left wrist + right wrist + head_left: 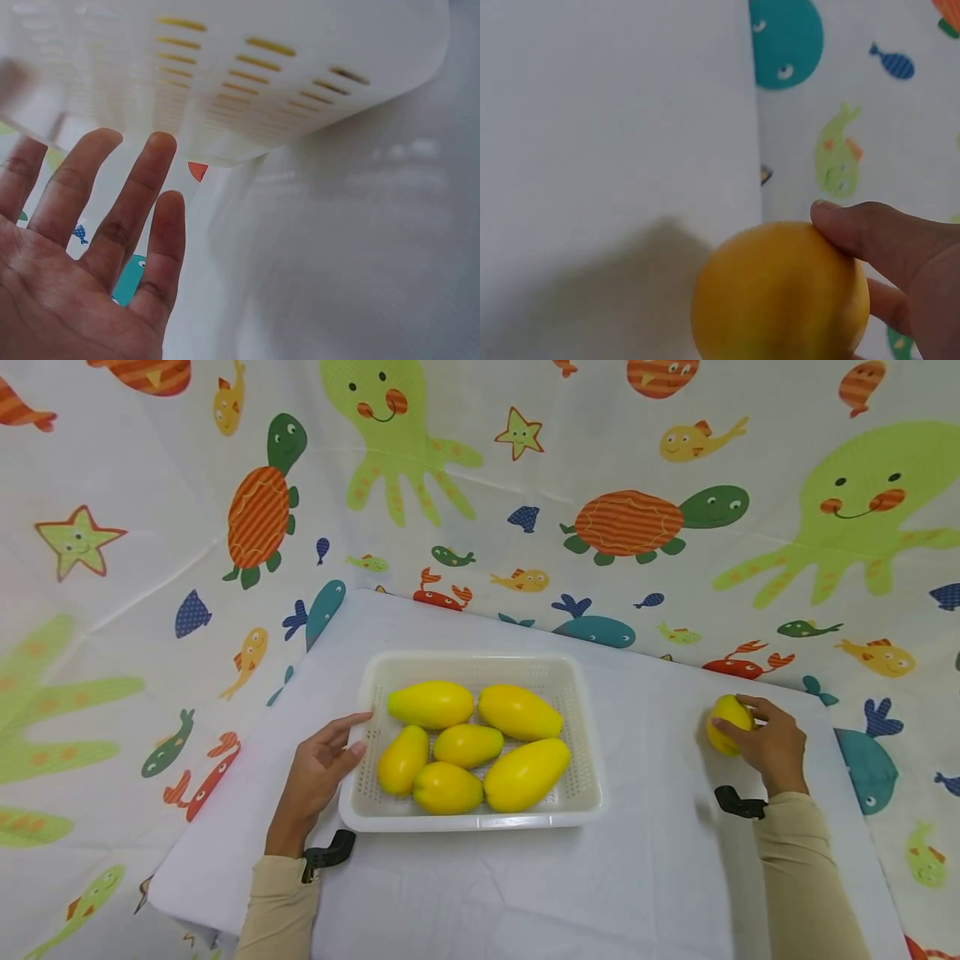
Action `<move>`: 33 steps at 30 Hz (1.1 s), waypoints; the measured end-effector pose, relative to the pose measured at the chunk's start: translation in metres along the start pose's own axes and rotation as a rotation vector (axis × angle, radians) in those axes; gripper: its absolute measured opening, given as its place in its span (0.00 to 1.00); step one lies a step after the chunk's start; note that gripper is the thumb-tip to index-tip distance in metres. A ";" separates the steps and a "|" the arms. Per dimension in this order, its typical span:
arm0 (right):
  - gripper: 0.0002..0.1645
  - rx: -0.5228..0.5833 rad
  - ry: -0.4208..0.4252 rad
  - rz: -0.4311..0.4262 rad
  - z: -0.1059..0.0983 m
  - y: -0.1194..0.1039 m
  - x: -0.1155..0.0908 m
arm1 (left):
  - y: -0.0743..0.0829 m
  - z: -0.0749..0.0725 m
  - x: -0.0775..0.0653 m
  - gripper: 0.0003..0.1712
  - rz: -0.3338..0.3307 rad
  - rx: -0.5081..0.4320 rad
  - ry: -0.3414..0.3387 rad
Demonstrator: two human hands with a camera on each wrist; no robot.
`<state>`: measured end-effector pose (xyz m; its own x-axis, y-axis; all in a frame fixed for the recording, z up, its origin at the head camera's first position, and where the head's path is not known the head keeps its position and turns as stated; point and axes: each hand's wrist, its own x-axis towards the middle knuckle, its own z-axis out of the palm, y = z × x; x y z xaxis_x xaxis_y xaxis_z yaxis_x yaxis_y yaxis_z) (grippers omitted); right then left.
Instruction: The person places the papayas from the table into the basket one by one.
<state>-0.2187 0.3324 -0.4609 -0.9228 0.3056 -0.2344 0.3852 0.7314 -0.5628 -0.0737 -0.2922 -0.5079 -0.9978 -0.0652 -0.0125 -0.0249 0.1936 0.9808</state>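
At the right of the table, my right hand [772, 743] grips a smooth yellow fruit [724, 724], thumb on one side and fingers on the other. In the right wrist view, the fruit [776, 296] casts a shadow on the cloth; whether it touches the table I cannot tell. My left hand [318, 772] is at the left side of a white perforated basket [588, 760]. Its fingers are spread and fairly straight, with tips at the basket wall [225, 90] in the left wrist view. Several oval yellow fruits [527, 775], some greenish at one end, lie in the basket.
A white cloth [480, 893] covers the table. Behind and beside it hangs a curtain [480, 485] printed with sea animals. The table's right edge [862, 802] runs close to my right forearm.
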 end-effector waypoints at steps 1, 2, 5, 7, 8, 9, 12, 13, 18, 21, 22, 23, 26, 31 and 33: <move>0.48 0.007 0.003 -0.021 0.000 -0.004 -0.002 | 0.000 0.000 0.000 0.25 0.000 -0.006 -0.001; 0.48 0.009 0.008 -0.044 0.000 -0.009 -0.005 | 0.001 0.000 0.000 0.25 -0.002 -0.012 0.000; 0.47 0.005 0.029 -0.124 0.000 -0.024 -0.011 | 0.002 0.001 -0.001 0.25 -0.003 -0.033 -0.004; 0.45 0.003 0.046 -0.179 0.000 -0.036 -0.016 | 0.003 0.001 -0.001 0.25 -0.005 -0.036 -0.002; 0.45 0.004 0.054 -0.208 0.000 -0.042 -0.019 | 0.003 0.001 -0.001 0.25 -0.005 -0.033 -0.001; 0.44 0.011 0.057 -0.238 -0.001 -0.049 -0.022 | 0.003 0.001 -0.001 0.25 -0.004 -0.031 -0.001; 0.43 0.040 0.057 -0.335 -0.001 -0.068 -0.032 | 0.003 0.001 -0.001 0.25 -0.001 -0.024 0.003; 0.42 0.050 0.055 -0.370 -0.001 -0.075 -0.035 | 0.003 0.001 -0.001 0.25 0.000 -0.022 0.003; 0.40 0.106 0.017 -0.562 0.003 -0.105 -0.051 | 0.004 0.001 -0.001 0.25 -0.004 -0.017 0.008; 0.40 0.131 -0.030 -0.678 0.006 -0.121 -0.061 | 0.005 0.001 -0.001 0.25 -0.007 -0.020 0.006; 0.40 0.137 -0.048 -0.713 0.008 -0.126 -0.064 | 0.005 0.001 -0.001 0.25 -0.008 -0.022 0.006; 0.40 0.144 -0.069 -0.743 0.009 -0.131 -0.067 | 0.005 0.002 -0.002 0.25 -0.009 -0.025 0.006; 0.40 0.155 -0.132 -0.817 0.014 -0.145 -0.074 | 0.006 0.002 -0.002 0.25 -0.001 -0.027 0.006; 0.39 0.125 -0.242 -0.931 0.028 -0.161 -0.081 | 0.005 0.002 -0.002 0.25 -0.002 -0.014 0.012; 0.38 0.095 -0.294 -0.974 0.034 -0.167 -0.083 | 0.004 0.002 -0.002 0.25 -0.010 -0.009 0.013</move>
<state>-0.2063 0.1647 -0.3746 -0.8036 -0.5670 0.1807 -0.5224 0.5267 -0.6706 -0.0722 -0.2891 -0.5045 -0.9966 -0.0797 -0.0195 -0.0339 0.1837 0.9824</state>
